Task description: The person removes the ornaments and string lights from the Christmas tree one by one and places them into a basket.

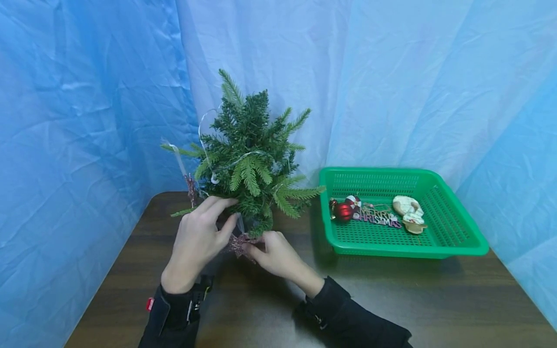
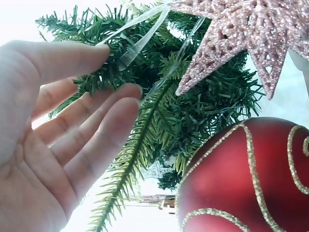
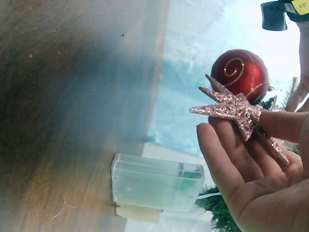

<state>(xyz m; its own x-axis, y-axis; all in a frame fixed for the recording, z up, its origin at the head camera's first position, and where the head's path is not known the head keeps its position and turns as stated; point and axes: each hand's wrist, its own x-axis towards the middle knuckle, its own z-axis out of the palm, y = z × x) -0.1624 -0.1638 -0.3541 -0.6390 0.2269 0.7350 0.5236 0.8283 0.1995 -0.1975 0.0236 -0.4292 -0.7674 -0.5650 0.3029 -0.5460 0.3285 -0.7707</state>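
Note:
My right hand [image 1: 278, 253] pinches a glittery pink star ornament [image 3: 244, 113] between thumb and fingers, low at the front of a small artificial Christmas tree [image 1: 250, 140]. A clear ribbon [image 2: 145, 36] runs from the star up to the green branches. Beside that ribbon is my left hand [image 1: 197, 239], its thumb tip at the ribbon and its fingers spread among the needles, with a gap between thumb and fingers. Close to both hands hangs a red bauble [image 2: 241, 179] with gold glitter swirls; in the head view it is hidden.
Another pink ornament [image 1: 191, 188] hangs at the tree's left. To the right, a green plastic basket [image 1: 409, 252] holds a red bauble [image 1: 344, 211], a Merry Christmas sign [image 1: 378, 217] and a cream-coloured ornament [image 1: 409, 212]. A clear plastic box [image 3: 154, 181] shows in the right wrist view.

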